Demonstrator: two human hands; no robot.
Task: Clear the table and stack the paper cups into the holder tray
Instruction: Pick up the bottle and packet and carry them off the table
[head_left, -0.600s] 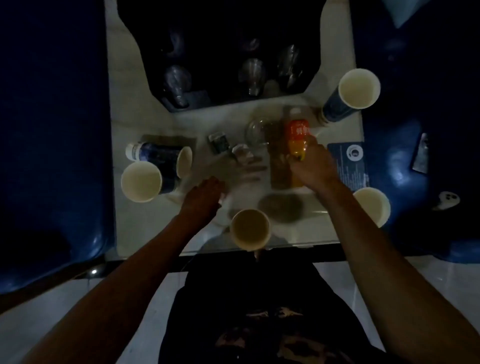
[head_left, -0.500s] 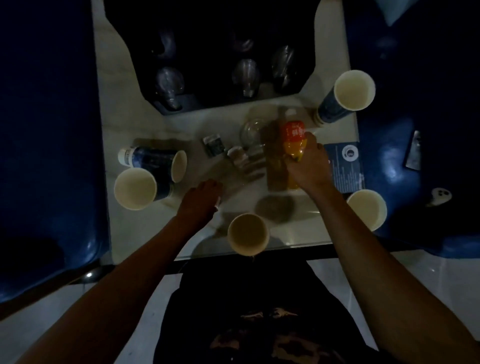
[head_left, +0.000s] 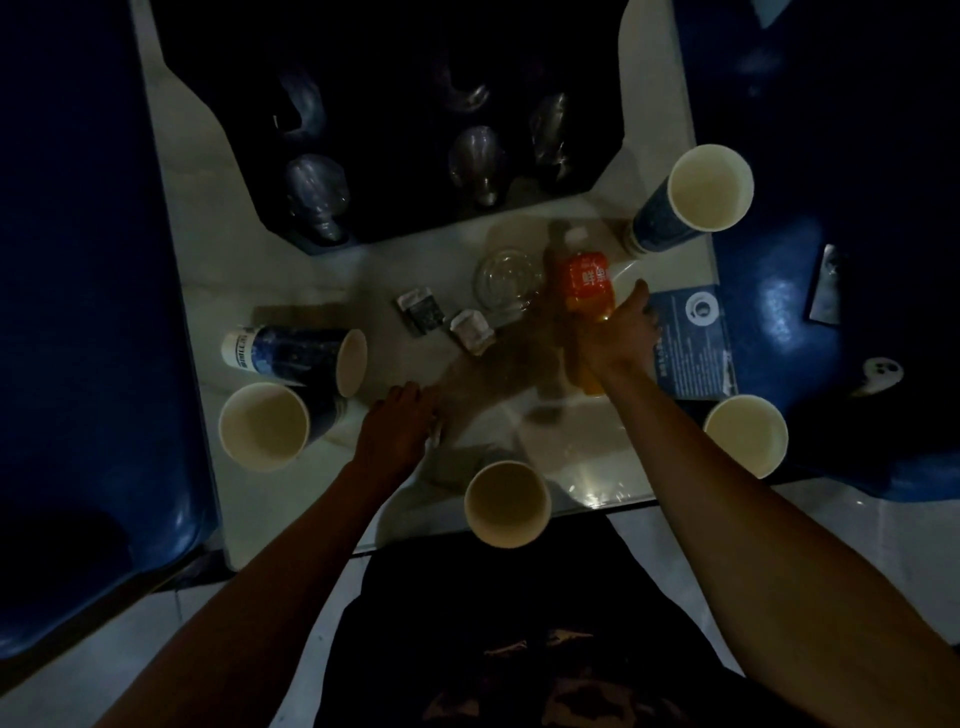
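Observation:
Several blue paper cups with cream insides stand on the white table (head_left: 249, 291): one at the near edge (head_left: 506, 503), one at the left (head_left: 264, 426), one at the far right (head_left: 709, 187), one at the near right (head_left: 745, 435). Another cup (head_left: 296, 352) lies on its side at the left. My right hand (head_left: 618, 332) is wrapped around an orange drink bottle (head_left: 586, 283) with a red label. My left hand (head_left: 397, 434) rests curled on the table by something small and pale; what it holds is hidden. A dark holder tray (head_left: 395, 104) sits at the back.
A clear glass dish (head_left: 506, 278) and two crumpled wrappers (head_left: 423, 306) (head_left: 471, 330) lie mid-table. A blue leaflet (head_left: 693, 338) lies at the right edge. Blue seats (head_left: 83, 312) flank the table, with a small dark object (head_left: 826, 286) on the right seat.
My right hand has closed further around the orange bottle. My left hand stays in the same spot on the table. The cups have not moved.

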